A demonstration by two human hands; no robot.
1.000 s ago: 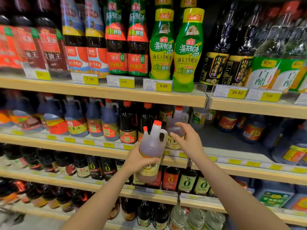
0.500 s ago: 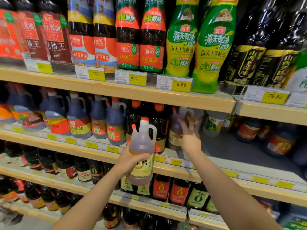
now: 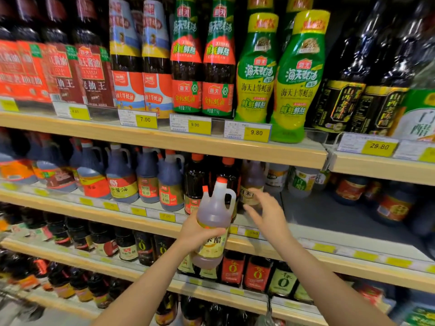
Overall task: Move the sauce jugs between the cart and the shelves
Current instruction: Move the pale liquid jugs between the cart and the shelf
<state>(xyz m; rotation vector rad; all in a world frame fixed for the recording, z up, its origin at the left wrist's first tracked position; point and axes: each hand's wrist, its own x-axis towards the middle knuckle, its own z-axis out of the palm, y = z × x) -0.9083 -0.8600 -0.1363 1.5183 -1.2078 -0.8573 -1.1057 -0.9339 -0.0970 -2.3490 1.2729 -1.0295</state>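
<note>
My left hand [image 3: 197, 234] grips a brown vinegar jug [image 3: 214, 215] with an orange cap, a side handle and a yellow label, held upright in front of the second shelf [image 3: 235, 241]. My right hand [image 3: 267, 214] hovers open just right of the jug, fingers spread, holding nothing. Behind it on the shelf stands a similar jug [image 3: 251, 182] with a pale label. A bare stretch of shelf [image 3: 324, 215] lies to the right of that jug.
Dark blue-tinted sauce jugs [image 3: 122, 177] fill the second shelf at left. Tall bottles [image 3: 219, 62] and green squeeze bottles [image 3: 296, 76] crowd the top shelf above yellow price tags [image 3: 256, 133]. Small dark bottles [image 3: 256, 274] line the lower shelves. No cart is visible.
My right hand has drawn back from the jug standing on the shelf and now hovers open beside the held jug. The view has moved closer to the shelves.
</note>
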